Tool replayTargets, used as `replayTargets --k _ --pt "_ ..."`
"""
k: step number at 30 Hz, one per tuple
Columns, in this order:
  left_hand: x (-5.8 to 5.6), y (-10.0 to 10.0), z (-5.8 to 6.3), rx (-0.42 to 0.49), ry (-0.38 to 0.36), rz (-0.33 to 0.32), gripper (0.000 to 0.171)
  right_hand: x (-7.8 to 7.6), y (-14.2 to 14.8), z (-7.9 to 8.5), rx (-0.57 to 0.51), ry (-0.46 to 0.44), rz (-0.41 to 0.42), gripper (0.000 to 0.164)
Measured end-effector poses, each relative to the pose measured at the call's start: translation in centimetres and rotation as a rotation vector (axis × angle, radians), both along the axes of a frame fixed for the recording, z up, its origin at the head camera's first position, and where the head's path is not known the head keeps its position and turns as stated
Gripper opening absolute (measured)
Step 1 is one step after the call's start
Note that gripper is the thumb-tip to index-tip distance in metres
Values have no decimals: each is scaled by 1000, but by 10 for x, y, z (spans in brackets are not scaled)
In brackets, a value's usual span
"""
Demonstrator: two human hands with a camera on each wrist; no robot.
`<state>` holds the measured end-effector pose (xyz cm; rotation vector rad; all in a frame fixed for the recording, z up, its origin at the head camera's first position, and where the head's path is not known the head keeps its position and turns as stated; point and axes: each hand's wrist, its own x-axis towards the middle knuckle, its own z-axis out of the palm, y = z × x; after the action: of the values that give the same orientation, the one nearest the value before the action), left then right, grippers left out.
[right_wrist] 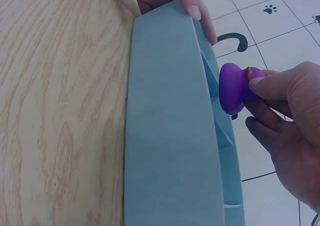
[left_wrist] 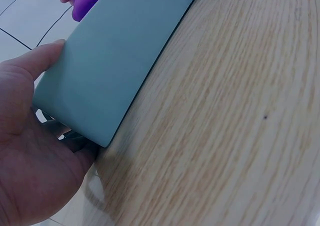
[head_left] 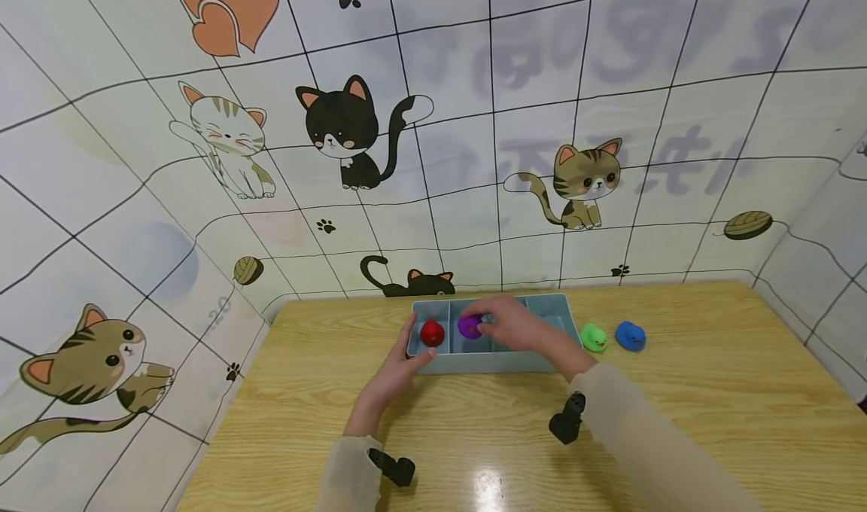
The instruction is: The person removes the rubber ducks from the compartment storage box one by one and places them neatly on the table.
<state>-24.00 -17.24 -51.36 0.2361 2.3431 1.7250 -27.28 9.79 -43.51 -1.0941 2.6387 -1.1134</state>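
Duck count: You have four toy ducks, one each of red, purple, green and blue.
Tray count: One light-blue compartment tray [head_left: 467,364] stands on the wooden worktop [head_left: 305,399]; your right hand covers part of it, so its compartments cannot be counted with certainty.
Purple duck: The purple duck [head_left: 469,327] is held over the second compartment from the left; whether it touches the tray cannot be told.
Red duck: The red duck [head_left: 432,334] sits in the leftmost compartment.
Green duck: The green duck [head_left: 593,338] is on the worktop, just beside the tray's right end.
Blue duck: The blue duck [head_left: 631,336] is on the worktop too, farther right than the green one and apart from it.
Right hand: Your right hand [head_left: 518,324] is closed to a pinch, thumb and fingertips gripping the purple duck.
Left hand: Your left hand [head_left: 400,365] is parted only by the tray's left near corner, which it grips: thumb on the near rim, fingers around the end wall.
Wrist cameras: Two black units, one on your left sleeve [head_left: 352,474], one on your right sleeve [head_left: 650,422].
Wall covering: The covering [head_left: 454,158] behind the worktop bears five printed cats.
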Motion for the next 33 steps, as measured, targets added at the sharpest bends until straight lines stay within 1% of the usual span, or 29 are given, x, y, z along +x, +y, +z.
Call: replayTargets --k 4,6,10,17,23,30,33 --pt "-1 0 -1 3 -2 0 88 2 5 6 -31 -3 -6 29" --pt "-1 0 -1 0 -4 1 88 2 8 8 -31 7 -10 29" --pt "0 1 0 -1 -3 1 88 4 16 10 -33 -1 -29 31" --pt "-1 0 0 -4 -8 6 87 11 34 13 -29 63 -65 30" --pt "-1 -1 -2 -12 -5 4 87 20 51 12 -52 72 -77 32" --pt "1 -2 -1 -14 -25 2 88 24 70 7 -87 123 -93 34" --pt "1 -1 -1 -14 -20 2 87 25 81 6 -83 148 -91 34"
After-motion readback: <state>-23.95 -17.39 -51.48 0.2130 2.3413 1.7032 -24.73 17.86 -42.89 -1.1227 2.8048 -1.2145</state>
